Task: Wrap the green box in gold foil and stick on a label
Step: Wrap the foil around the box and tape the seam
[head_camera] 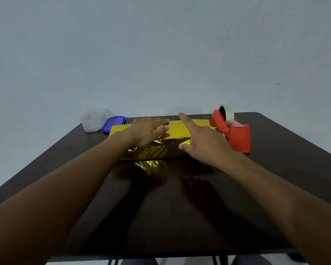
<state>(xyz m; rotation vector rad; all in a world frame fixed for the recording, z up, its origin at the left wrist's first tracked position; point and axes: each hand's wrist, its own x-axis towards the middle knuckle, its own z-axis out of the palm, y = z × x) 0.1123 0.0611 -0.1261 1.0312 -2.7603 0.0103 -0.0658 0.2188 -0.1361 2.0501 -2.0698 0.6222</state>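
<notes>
Gold foil (178,129) covered the box at the far middle of the dark tabletop (180,217), so from my seat I could see none of the green box itself; the wrapped parcel lay lengthwise across my view, with a crinkled flap of foil running down its near side and spreading onto the tabletop in front. I saw the left hand (147,131) lying flat on top of the parcel, fingers straight and pressing the foil down toward the middle. I saw the right hand (204,144) resting on the parcel's right end, its index finger stretched out toward the far edge and its thumb laid against the near face of the foil; whether the remaining fingers were curled round anything I could not tell. Just beside that hand, to the right, stood a red tape dispenser (235,134) carrying a roll of clear tape (227,112). At the far left corner sat a clear plastic container (94,119), with a blue lid (114,124) lying next to it, near the parcel's left end.
</notes>
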